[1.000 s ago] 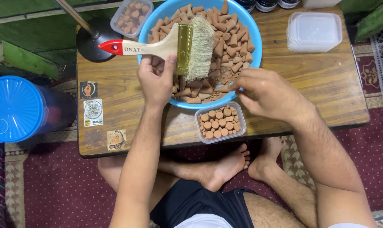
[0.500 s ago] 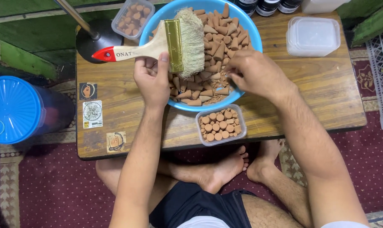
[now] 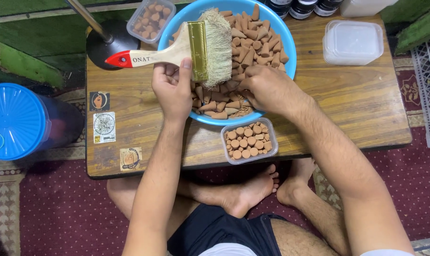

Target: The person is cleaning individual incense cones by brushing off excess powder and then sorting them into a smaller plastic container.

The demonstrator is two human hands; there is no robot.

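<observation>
Cones (image 3: 246,52) of reddish-brown clay fill the blue bowl (image 3: 288,59). Over it, the left hand (image 3: 173,90) grips a wide pale-bristled brush (image 3: 196,50). The right hand (image 3: 267,87) pinches cones at the bowl's near edge.

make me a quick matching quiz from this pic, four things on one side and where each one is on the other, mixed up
Things:
1. paintbrush
2. blue bowl
3. small filled tub
4. stack of empty tubs

Places:
a. table's far right corner
b. held in the left hand
c. near table edge, just in front of the bowl
d. under the right hand, full of brown cones

Pairs: 1-b, 2-d, 3-c, 4-a
</observation>
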